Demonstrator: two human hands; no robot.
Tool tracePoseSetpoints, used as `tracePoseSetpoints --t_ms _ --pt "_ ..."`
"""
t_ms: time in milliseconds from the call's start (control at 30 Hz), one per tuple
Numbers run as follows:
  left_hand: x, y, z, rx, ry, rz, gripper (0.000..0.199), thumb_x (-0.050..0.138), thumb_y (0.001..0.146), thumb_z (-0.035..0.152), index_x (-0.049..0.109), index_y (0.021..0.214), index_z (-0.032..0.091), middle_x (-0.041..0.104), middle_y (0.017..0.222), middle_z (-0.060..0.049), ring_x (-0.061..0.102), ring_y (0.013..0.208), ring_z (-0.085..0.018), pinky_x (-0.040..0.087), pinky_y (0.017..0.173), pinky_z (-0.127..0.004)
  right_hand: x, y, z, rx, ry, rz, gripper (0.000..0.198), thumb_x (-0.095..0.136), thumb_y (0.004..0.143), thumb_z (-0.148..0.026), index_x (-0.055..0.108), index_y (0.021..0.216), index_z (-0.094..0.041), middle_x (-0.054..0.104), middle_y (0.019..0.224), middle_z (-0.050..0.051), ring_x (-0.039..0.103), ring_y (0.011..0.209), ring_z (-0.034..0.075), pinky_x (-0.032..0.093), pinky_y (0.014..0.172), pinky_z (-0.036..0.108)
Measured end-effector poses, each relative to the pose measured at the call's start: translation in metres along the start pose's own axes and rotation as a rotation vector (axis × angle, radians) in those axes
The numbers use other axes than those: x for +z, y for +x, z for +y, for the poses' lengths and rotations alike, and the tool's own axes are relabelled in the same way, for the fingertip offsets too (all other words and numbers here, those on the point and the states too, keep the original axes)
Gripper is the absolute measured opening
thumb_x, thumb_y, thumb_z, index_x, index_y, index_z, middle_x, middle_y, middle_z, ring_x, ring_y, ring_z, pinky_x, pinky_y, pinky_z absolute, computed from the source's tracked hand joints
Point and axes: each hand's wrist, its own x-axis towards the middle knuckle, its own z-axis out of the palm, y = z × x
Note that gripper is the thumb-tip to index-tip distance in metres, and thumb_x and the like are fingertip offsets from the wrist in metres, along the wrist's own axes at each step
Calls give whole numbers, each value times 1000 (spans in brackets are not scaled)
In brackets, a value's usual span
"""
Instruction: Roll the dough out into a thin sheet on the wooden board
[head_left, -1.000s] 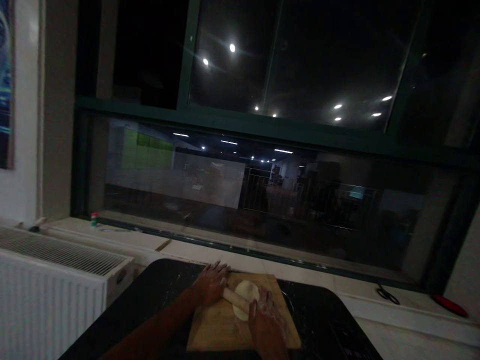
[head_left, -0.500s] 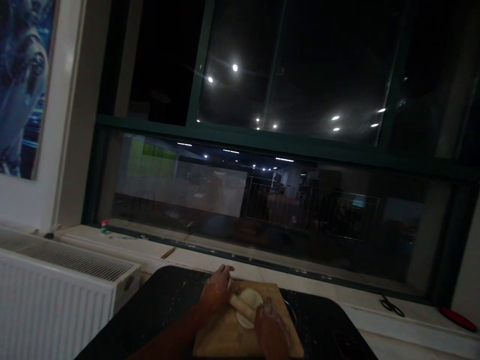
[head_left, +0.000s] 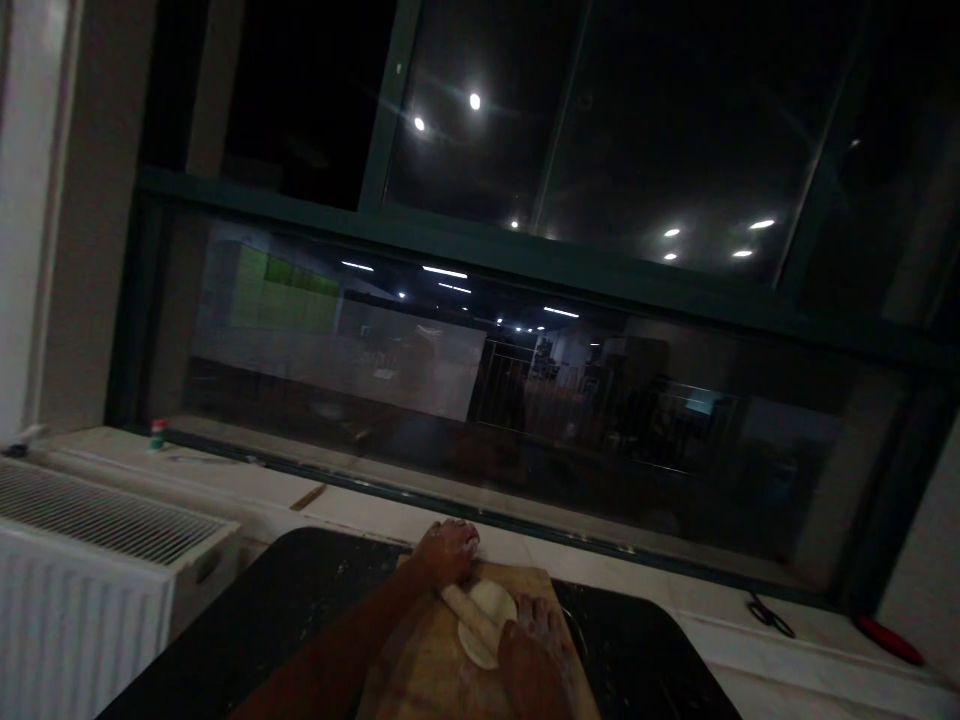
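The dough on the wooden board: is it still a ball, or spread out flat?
Spread flat: the dough lies as a thin pale round on the board, under the rolling pin.

Rolling pin (head_left: 471, 618) ends hidden under both hands. Cutting board (head_left: 420, 670) near edge cut off by frame bottom. Dough disc (head_left: 487, 625) partly covered by pin. Scene dim.

Home windowsill nook, radiator (head_left: 97, 560), night window (head_left: 480, 300)
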Motion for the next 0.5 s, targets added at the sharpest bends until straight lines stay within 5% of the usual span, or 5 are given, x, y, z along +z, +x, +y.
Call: tracePoseSetpoints --t_ms 167,367,500 --pt "-4 -30 -3 85 59 -49 33 42 98 24 66 121 24 68 127 -9 59 120 -30 47 97 -48 -19 0 -15 84 -69 -48 38 39 93 -17 72 112 -16 70 119 20 61 120 36 51 90 52" --pt "-19 -82 5 76 118 19 40 41 98 23 60 134 25 63 137 -9 54 129 -28 40 109 -49 -30 -10 -25 7 -52 -86 37 41 92 -11 75 100 -21 68 127 15 61 123 32 50 97 45" --pt "-19 -111 12 42 136 82 43 39 99 20 58 137 21 60 143 -10 50 135 -27 38 113 -46 -28 -27 -30 -13 -91 -93 40 39 94 -13 73 113 -17 64 135 16 58 127 34 48 101 46"
